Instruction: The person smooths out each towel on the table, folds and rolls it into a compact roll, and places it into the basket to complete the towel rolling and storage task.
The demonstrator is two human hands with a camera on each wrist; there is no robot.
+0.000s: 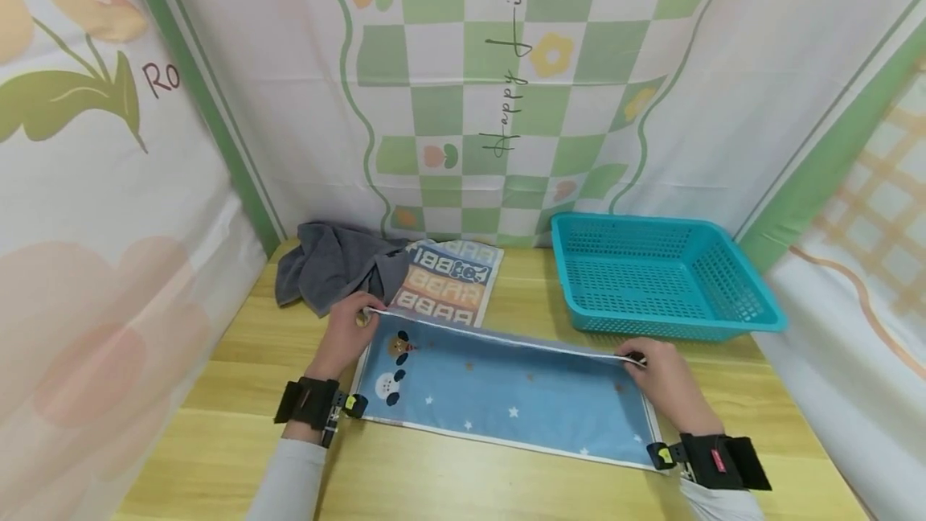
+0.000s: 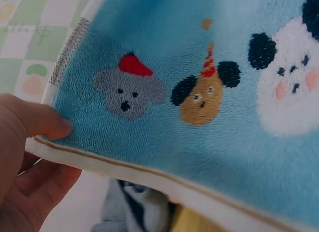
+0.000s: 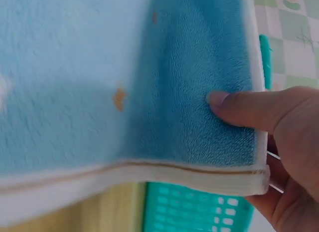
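Note:
A blue towel point(image 1: 506, 388) with animal faces and white stars lies stretched across the wooden table point(image 1: 463, 481). My left hand point(image 1: 347, 328) pinches its far left corner, thumb on top of the blue towel point(image 2: 199, 102) near a grey dog face. My right hand point(image 1: 661, 380) pinches the far right corner, thumb pressed on the blue towel point(image 3: 149, 92) above its white hem. The far edge is lifted slightly off the table between both hands.
A teal plastic basket point(image 1: 658, 276) stands at the back right, seen also as the basket point(image 3: 199, 207) under the towel edge. A crumpled grey cloth point(image 1: 333, 264) and a lettered towel point(image 1: 448, 284) lie at the back left. Patterned fabric walls enclose the table.

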